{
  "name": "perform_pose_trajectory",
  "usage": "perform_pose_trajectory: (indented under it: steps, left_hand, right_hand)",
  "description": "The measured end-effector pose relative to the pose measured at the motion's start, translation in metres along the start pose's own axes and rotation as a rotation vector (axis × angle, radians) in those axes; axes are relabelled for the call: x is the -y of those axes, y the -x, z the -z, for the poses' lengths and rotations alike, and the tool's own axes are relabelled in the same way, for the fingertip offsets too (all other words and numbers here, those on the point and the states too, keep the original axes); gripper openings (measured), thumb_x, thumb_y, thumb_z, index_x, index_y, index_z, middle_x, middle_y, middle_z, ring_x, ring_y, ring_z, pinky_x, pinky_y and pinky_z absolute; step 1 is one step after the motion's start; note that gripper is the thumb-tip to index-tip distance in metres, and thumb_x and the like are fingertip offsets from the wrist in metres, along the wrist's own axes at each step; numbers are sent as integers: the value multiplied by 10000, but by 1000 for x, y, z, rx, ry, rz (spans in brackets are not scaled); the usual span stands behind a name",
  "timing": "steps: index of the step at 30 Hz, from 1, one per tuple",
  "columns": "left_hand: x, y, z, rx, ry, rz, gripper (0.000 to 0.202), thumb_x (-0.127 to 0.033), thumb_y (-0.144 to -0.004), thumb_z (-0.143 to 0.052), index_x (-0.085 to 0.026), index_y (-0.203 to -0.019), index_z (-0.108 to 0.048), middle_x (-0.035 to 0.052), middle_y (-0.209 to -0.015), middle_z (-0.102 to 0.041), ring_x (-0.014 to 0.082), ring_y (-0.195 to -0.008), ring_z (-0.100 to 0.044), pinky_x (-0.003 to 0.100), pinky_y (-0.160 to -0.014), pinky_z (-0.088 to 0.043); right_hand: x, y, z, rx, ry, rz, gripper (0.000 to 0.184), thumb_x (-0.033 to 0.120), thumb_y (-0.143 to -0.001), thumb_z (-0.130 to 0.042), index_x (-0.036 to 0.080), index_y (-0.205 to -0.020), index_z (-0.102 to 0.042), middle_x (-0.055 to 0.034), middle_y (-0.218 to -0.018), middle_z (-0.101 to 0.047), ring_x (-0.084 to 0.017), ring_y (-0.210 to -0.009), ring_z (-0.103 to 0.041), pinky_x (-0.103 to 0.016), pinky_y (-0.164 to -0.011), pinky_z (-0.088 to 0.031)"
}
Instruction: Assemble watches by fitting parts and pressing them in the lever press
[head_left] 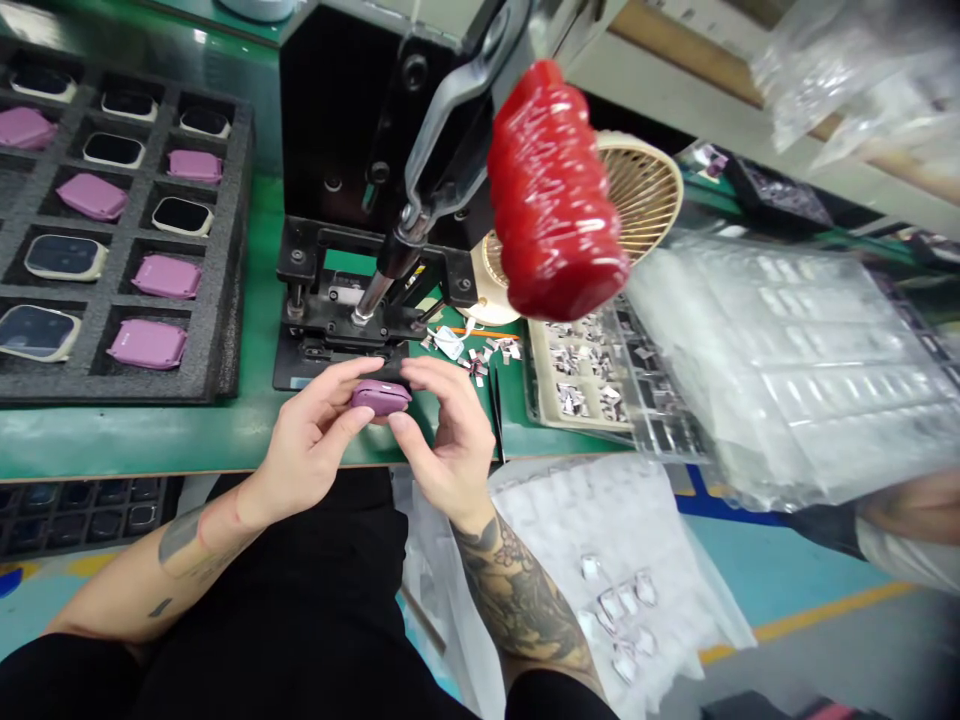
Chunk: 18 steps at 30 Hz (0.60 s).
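Observation:
Both hands pinch one small purple watch case [381, 397] just in front of a black hand press. My left hand [315, 440] grips its left end with thumb and fingers closed on it. My right hand [442, 440] holds its right end the same way, fingers curled over the top. The press base [352, 300] stands directly behind the case, and its lever with a red wrapped handle [551, 190] hangs above and to the right.
A black foam tray [225, 250] at left holds several purple cases and watch faces. Small metal parts lie loose [480, 355] by the press and in a beige tray [540, 380]. Clear blister trays [795, 360] and a small fan [645, 190] stand at right. Another person's arm [900, 525] shows far right.

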<state>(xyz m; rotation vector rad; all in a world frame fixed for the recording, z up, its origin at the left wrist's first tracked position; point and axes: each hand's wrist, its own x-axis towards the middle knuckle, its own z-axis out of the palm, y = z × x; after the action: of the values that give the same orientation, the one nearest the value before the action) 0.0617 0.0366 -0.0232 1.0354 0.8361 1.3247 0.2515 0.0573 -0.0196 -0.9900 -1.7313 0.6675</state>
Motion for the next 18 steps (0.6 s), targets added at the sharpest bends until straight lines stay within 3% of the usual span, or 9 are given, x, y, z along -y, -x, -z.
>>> perform_pose_trajectory:
  steps: [3,7,12,15,18]
  left_hand:
    - [0,0,2,25,-52,0,387,-319,-1107,-766,-216,-1481,-763,114,-1358,-858,231,-1122,-874,332,-1054,-696]
    - [-1,1,2,-3,-156,-68,273,-341,-1107,-761,-243,-1342,-858,81,-1316,-874,242,-1157,-859,320,-1043,-690]
    - [-1,5,0,-84,-307,-149,198,-349,-1092,-777,-255,-1209,-905,45,-1085,-908,223,-885,-870,303,-840,-706]
    - [0,4,-2,-121,-261,-107,222,-402,-1076,-802,-228,-1168,-905,44,-980,-901,213,-766,-858,297,-767,-705]
    - [-1,-2,-5,-169,-95,5,324,-461,-1049,-839,-186,-1218,-875,62,-944,-892,223,-729,-866,301,-715,-717]
  right_hand:
    - [1,-4,2,38,-27,-4,223,260,-1066,-745,287,-1282,-794,-88,-1275,-789,-269,-1219,-762,-497,-1086,-673]
    - [5,-3,-2,3,-82,-1,170,252,-1073,-731,282,-1226,-801,-80,-1188,-800,-256,-1125,-773,-469,-1000,-680]
    - [8,4,-9,-43,-71,-18,97,300,-1090,-705,255,-1131,-781,-82,-1101,-780,-251,-1041,-762,-448,-912,-669]
    - [11,-4,-3,25,-33,-24,78,301,-1093,-702,248,-1105,-759,-69,-1067,-775,-233,-987,-758,-424,-868,-670]
    - [19,-29,10,72,80,74,64,265,-1086,-717,256,-1138,-753,-62,-1077,-766,-222,-988,-743,-415,-855,-657]
